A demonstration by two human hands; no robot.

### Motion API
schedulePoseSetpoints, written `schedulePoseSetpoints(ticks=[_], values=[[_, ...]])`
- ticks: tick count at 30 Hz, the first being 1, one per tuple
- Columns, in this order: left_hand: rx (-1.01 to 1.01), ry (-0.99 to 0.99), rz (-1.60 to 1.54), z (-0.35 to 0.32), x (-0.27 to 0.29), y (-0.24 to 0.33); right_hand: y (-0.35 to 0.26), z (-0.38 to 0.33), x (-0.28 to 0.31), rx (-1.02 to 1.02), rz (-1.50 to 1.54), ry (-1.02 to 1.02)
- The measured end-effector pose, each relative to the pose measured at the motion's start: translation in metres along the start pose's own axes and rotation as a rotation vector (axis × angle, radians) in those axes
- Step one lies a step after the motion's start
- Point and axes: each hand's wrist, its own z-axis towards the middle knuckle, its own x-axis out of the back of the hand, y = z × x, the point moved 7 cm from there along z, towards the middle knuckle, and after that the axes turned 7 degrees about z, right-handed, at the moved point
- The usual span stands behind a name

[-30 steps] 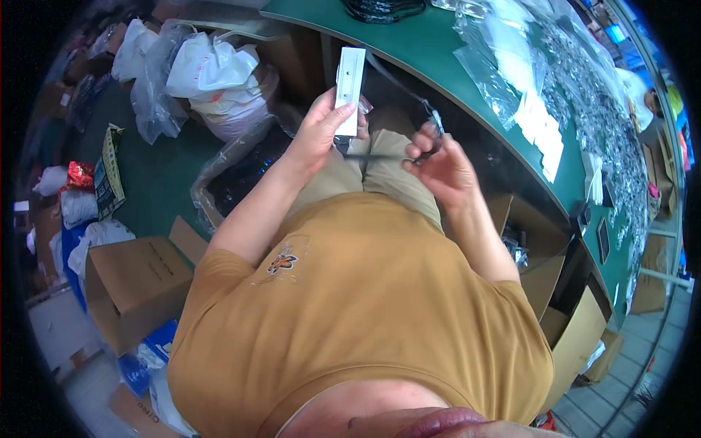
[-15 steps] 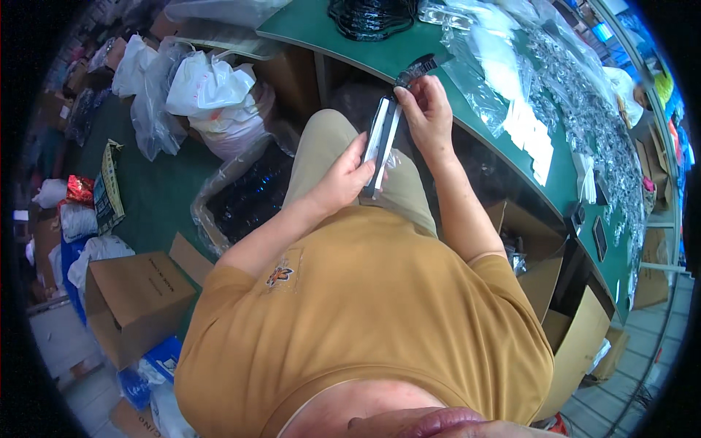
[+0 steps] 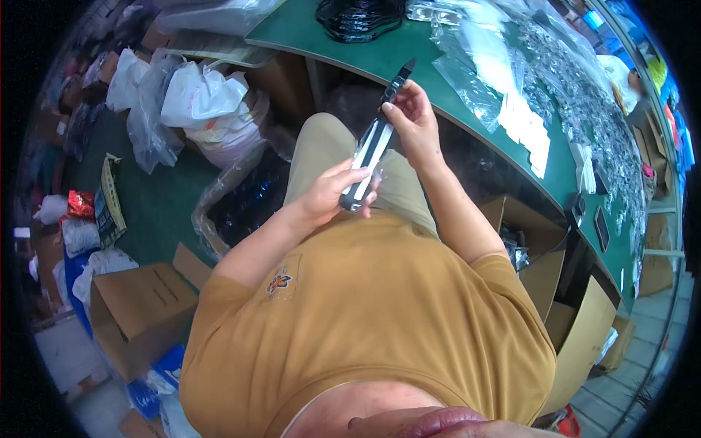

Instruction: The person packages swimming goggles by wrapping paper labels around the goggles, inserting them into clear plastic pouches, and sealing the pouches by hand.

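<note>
One black-and-white strip (image 3: 369, 155) | left fingers (image 3: 355, 176) wrapped round it | right fingers (image 3: 396, 115) pinching far end | carton (image 3: 142, 301): print blurred

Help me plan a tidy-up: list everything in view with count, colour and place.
strap: 1, black, between both hands
card: 1, white, lying along the strap
table: 1, green, top to right
coil: 1, black, on table, top
clear bags: many, colourless, over table
slips: several, white, on table
phone: 1, dark, table's right side
cartons: several, brown, left and right
carrier bags: several, white, upper left
packet: 1, red, far left
Background clutter: too blurred to count
shirt: 1, brown, centre
trousers: 1 pair, beige, centre
left hand: 1, bare, near end
right hand: 1, bare, far end
</note>
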Motion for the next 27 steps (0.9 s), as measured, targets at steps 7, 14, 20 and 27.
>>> schedulePoseSetpoints(ticks=[7, 14, 20, 27], values=[[0.093, 0.096, 0.267, -0.041, -0.009, 0.012, 0.042, -0.051, 0.001, -0.568, 0.351, 0.251], [0.158, 0.078, 0.283, -0.063, 0.006, 0.025, 0.055, -0.088, -0.021, -0.929, 0.359, -0.041], [0.282, 0.109, 0.088, -0.073, 0.021, 0.013, 0.055, -0.093, -0.028, -0.903, 0.417, -0.172], [0.335, 0.103, 0.039, -0.076, 0.026, -0.004, 0.056, -0.082, -0.009, -0.625, 0.262, 0.006]])
